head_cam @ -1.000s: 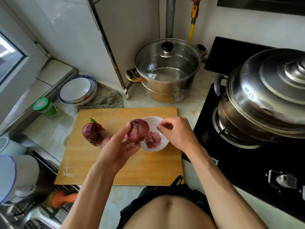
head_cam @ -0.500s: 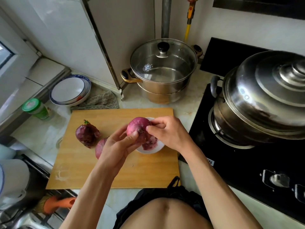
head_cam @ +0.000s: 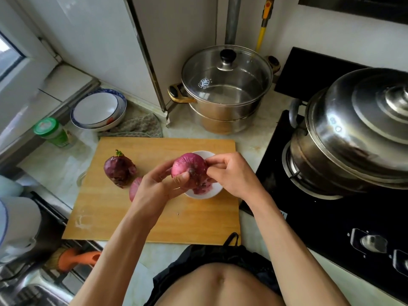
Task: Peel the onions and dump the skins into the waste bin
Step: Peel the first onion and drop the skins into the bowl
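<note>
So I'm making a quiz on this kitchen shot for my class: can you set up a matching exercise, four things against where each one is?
Things:
1. pink onion
2. dark onion
3. onion skins
4. glass-lidded pot

Places:
A. in the small white bowl
B. on the counter by the wall
C. held in the left hand, over the bowl
D. lying on the cutting board, untouched

Pairs: 1-C, 2-D, 3-A, 4-B
</note>
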A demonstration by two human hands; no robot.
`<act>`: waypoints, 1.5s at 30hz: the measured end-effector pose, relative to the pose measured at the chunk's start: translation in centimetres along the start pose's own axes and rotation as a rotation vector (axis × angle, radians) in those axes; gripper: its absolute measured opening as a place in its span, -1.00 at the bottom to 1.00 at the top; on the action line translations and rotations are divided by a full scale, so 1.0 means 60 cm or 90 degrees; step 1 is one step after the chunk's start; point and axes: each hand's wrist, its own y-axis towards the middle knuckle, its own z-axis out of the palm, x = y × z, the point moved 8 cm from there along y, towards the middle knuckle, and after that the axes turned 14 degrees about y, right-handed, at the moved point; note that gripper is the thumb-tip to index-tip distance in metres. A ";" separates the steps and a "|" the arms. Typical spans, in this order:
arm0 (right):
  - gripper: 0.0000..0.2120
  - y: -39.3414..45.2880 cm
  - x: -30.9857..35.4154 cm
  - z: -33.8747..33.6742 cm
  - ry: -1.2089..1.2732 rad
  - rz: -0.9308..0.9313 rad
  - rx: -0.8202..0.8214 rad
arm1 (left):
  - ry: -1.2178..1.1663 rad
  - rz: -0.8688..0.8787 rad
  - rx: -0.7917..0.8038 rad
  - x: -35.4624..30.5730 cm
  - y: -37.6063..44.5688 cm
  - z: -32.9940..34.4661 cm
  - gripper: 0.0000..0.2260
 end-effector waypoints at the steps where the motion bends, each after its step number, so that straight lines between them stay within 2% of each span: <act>1: -0.73 0.000 -0.002 -0.002 0.007 -0.003 -0.010 | -0.011 -0.007 0.003 0.000 -0.001 0.001 -0.55; 3: -0.74 -0.002 0.004 0.000 0.023 -0.028 -0.011 | -0.010 -0.018 0.007 -0.005 -0.002 0.004 -0.58; 6: -0.71 -0.008 0.028 0.002 0.065 -0.129 -0.008 | -0.043 -0.065 0.007 -0.009 0.002 0.005 -0.58; 10: -0.63 -0.018 0.060 0.012 0.024 -0.260 0.059 | -0.109 -0.138 0.004 -0.009 0.004 0.008 -0.55; 19: -0.65 -0.018 0.073 0.006 -0.029 -0.277 0.041 | -0.091 -0.184 0.044 -0.005 0.008 0.014 -0.40; 25: -0.67 -0.010 0.065 -0.002 0.070 -0.244 0.065 | -0.090 -0.208 0.060 -0.008 0.004 0.022 -0.34; 27: -0.70 -0.009 0.063 -0.007 0.109 -0.236 0.069 | -0.096 -0.213 0.073 -0.011 0.000 0.028 -0.37; 30: -0.78 -0.007 0.062 -0.016 0.142 -0.248 0.046 | -0.093 -0.221 0.097 -0.014 -0.004 0.039 -0.46; 32: -0.83 -0.005 0.061 -0.022 0.145 -0.261 0.018 | -0.095 -0.227 0.092 -0.012 -0.004 0.040 -0.42; 38: -0.96 -0.001 0.058 -0.036 0.092 -0.289 -0.044 | -0.057 -0.194 0.108 -0.010 -0.005 0.042 -0.30; 42: -0.98 -0.007 0.065 -0.024 0.019 -0.316 -0.043 | -0.047 -0.171 0.127 -0.019 -0.012 0.056 -0.35; 45: -0.93 -0.011 0.067 -0.019 -0.030 -0.340 -0.056 | -0.074 -0.174 0.101 -0.015 -0.012 0.055 -0.38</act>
